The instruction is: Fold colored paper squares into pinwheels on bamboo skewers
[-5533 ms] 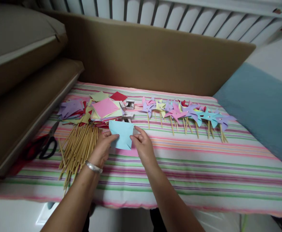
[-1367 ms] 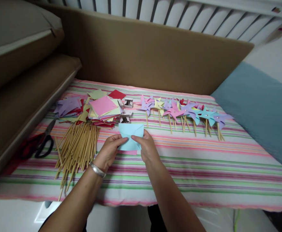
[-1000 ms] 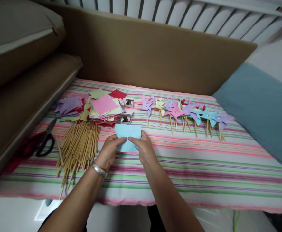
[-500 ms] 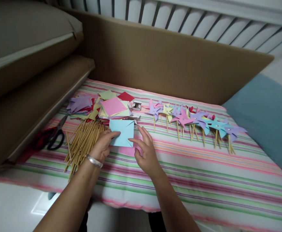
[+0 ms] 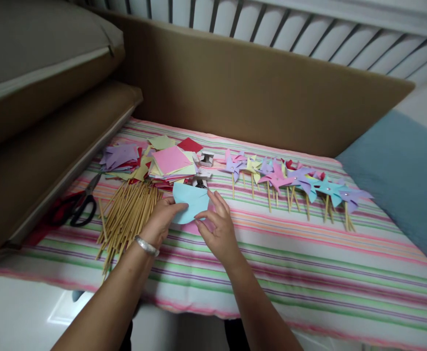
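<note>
Light blue paper square sits curled between both hands, just above the striped tabletop. Left hand: grip pinches the paper's near-left edge, thumb on top. Right hand: fingers spread, fingertips touching the right edge, thumb not pressed against them. Paper is just right of the wooden sticks and just in front of the paper stack and a small box. Finished pinwheels lie in a row further right, apart. No readable writing or labels anywhere.
</note>
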The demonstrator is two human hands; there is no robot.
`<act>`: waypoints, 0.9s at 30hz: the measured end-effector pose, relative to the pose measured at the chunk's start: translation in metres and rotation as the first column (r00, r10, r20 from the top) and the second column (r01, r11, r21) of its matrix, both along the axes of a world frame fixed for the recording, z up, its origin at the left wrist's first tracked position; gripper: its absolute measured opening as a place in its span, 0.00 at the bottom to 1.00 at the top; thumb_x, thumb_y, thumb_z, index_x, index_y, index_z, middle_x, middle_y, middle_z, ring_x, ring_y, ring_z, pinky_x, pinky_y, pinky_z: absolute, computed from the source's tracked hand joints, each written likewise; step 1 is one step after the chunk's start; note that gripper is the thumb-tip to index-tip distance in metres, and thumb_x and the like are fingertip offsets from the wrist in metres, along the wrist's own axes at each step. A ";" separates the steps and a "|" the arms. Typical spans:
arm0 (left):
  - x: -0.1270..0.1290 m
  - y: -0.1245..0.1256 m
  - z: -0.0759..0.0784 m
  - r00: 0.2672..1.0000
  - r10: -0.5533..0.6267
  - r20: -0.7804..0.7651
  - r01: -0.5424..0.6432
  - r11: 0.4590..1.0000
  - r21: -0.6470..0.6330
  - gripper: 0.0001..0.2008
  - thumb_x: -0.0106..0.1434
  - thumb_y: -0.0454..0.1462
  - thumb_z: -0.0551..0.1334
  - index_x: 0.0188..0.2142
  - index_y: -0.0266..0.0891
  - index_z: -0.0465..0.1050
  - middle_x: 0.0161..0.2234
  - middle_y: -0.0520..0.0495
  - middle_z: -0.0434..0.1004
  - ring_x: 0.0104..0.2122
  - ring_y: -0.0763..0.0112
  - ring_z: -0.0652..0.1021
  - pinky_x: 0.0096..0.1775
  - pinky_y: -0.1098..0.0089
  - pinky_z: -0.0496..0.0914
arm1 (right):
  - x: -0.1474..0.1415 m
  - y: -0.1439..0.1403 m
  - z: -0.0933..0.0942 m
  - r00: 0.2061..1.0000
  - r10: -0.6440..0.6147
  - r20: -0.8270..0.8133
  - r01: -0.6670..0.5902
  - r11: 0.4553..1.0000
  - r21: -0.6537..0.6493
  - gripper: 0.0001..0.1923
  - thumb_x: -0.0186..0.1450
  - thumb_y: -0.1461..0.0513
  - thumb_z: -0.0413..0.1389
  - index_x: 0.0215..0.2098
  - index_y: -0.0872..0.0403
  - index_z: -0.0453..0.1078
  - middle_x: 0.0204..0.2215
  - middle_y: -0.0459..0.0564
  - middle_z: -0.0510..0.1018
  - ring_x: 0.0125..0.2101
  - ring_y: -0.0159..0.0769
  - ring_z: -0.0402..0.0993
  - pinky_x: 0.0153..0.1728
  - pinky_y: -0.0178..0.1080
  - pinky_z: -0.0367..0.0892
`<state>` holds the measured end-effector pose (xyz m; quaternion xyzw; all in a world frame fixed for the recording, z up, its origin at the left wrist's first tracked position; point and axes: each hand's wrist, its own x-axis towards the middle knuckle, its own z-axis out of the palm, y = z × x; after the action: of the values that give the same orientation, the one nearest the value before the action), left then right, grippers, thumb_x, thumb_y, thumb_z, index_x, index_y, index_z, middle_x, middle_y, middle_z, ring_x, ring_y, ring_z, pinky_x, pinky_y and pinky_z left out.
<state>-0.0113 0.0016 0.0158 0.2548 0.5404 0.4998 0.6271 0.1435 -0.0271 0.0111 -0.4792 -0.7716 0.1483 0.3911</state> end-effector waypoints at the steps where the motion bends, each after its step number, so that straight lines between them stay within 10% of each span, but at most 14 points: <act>1: 0.001 0.000 -0.001 1.000 -0.005 -0.017 0.005 1.000 0.002 0.12 0.36 0.35 0.69 0.24 0.33 0.75 0.20 0.49 0.76 0.19 0.71 0.73 0.26 0.71 0.64 | 0.000 0.000 0.000 1.000 -0.012 -0.010 0.012 1.000 -0.012 0.05 0.58 0.64 0.55 0.30 0.50 0.72 0.60 0.49 0.59 0.62 0.46 0.46 0.57 0.54 0.50; 27: 0.006 -0.005 -0.006 0.965 -0.245 -0.094 0.253 0.964 0.081 0.08 0.39 0.35 0.67 0.22 0.34 0.76 0.18 0.52 0.73 0.19 0.75 0.68 0.27 0.73 0.60 | -0.003 0.004 -0.006 0.988 -0.152 -0.020 0.149 0.983 -0.110 0.03 0.57 0.63 0.58 0.27 0.52 0.73 0.56 0.54 0.65 0.60 0.48 0.51 0.56 0.53 0.51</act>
<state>-0.0052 -0.0039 0.0094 0.3700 0.5057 0.4304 0.6496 0.1401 -0.0228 0.0049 -0.5543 -0.7186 0.1666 0.3854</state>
